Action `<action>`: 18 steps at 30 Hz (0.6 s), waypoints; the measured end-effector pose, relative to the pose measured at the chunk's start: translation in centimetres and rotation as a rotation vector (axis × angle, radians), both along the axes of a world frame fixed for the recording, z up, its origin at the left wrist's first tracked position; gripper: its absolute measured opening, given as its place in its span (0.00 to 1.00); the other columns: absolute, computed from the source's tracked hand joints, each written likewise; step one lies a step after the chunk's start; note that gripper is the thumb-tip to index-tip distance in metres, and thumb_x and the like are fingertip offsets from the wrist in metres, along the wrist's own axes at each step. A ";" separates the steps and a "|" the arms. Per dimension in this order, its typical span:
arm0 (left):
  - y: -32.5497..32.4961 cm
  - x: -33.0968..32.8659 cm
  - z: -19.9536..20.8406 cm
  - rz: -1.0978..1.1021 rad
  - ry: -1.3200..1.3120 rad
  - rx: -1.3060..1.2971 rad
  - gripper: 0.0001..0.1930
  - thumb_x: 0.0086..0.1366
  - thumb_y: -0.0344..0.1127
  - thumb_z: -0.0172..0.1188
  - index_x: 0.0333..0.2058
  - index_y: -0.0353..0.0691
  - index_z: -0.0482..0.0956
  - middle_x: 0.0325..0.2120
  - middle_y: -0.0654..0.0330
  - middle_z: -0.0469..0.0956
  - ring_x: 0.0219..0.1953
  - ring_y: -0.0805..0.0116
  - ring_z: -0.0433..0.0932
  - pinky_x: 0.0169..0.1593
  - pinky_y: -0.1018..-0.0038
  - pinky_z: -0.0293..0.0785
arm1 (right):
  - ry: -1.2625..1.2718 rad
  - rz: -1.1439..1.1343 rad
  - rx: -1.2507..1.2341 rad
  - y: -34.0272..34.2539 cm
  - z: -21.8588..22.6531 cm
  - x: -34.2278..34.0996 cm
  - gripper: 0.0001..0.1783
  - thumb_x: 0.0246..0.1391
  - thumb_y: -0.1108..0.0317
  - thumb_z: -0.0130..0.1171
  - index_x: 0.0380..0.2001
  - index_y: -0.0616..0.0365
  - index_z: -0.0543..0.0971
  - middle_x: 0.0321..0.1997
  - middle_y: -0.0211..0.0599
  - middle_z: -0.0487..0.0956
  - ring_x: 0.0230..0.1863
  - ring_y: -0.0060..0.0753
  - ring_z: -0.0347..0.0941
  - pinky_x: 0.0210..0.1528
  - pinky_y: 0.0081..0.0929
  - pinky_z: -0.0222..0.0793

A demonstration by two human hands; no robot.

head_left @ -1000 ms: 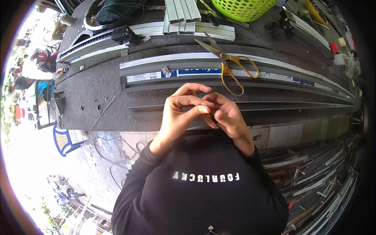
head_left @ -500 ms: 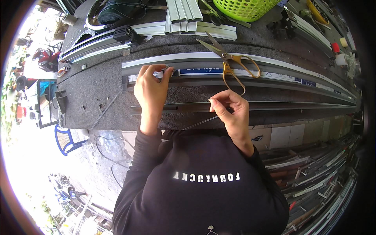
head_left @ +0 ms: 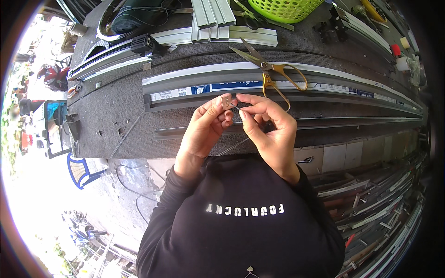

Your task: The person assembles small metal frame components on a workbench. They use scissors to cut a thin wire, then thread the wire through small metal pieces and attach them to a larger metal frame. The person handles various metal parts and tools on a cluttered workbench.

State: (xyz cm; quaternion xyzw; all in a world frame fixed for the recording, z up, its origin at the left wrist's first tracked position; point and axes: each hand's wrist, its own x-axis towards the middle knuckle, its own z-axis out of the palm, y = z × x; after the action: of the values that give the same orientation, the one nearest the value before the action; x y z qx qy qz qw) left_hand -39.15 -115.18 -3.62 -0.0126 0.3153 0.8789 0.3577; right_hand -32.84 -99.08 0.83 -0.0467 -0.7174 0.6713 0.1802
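Note:
My left hand [head_left: 204,132] pinches a small square metal piece [head_left: 226,101] between thumb and fingertips, above the dark workbench [head_left: 120,111]. My right hand [head_left: 269,127] is right beside it, its thumb and forefinger closed on the end of a thin wire [head_left: 234,146] that runs down toward my chest. The wire tip meets the metal piece. Both hands hover over a long grey aluminium rail [head_left: 324,85] lying across the bench.
Yellow-handled scissors [head_left: 273,74] lie on the rail just beyond my hands. A green basket [head_left: 285,7], short grey profiles [head_left: 213,14] and a black coil [head_left: 134,16] sit at the back. Stacked metal profiles [head_left: 371,204] lie low on the right; a blue chair [head_left: 81,169] stands left.
My left hand came back from the rail with a small metal piece. Both hands have met again in front of me, the right still holding the wire.

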 end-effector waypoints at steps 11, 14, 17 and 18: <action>0.5 0.5 0.2 0.014 0.051 -0.055 0.15 0.70 0.38 0.59 0.49 0.34 0.79 0.41 0.61 0.82 0.36 0.79 0.76 0.44 0.79 0.74 | 0.031 -0.065 0.070 -0.2 -0.5 0.2 0.07 0.49 0.81 0.66 0.32 0.64 0.79 0.42 0.40 0.85 0.18 0.11 0.65 0.22 0.14 0.64; 0.6 0.5 0.4 0.026 0.058 -0.069 0.15 0.70 0.38 0.59 0.48 0.34 0.79 0.41 0.61 0.82 0.36 0.78 0.75 0.44 0.78 0.73 | 0.038 -0.068 0.064 -0.1 -0.7 0.1 0.06 0.50 0.81 0.65 0.32 0.65 0.78 0.42 0.41 0.85 0.18 0.11 0.65 0.23 0.14 0.64; 0.8 0.6 0.5 0.046 0.067 -0.096 0.14 0.70 0.38 0.59 0.47 0.33 0.80 0.40 0.61 0.82 0.35 0.78 0.75 0.43 0.78 0.73 | 0.030 -0.059 0.080 0.0 -0.6 0.2 0.06 0.49 0.81 0.65 0.31 0.65 0.78 0.42 0.41 0.85 0.18 0.12 0.66 0.23 0.15 0.64; 0.8 0.7 0.6 0.055 0.079 -0.112 0.14 0.70 0.37 0.60 0.47 0.33 0.80 0.40 0.61 0.82 0.35 0.77 0.75 0.43 0.79 0.73 | 0.033 -0.052 0.098 0.0 -0.6 0.2 0.06 0.49 0.81 0.66 0.31 0.64 0.78 0.42 0.41 0.85 0.18 0.13 0.66 0.23 0.15 0.64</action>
State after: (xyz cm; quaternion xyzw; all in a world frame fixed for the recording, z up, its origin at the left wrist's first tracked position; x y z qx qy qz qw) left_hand -38.48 -114.37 -3.02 -0.0067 0.3772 0.8693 0.3194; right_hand -32.64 -99.08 0.27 -0.0454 -0.7448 0.6312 0.2116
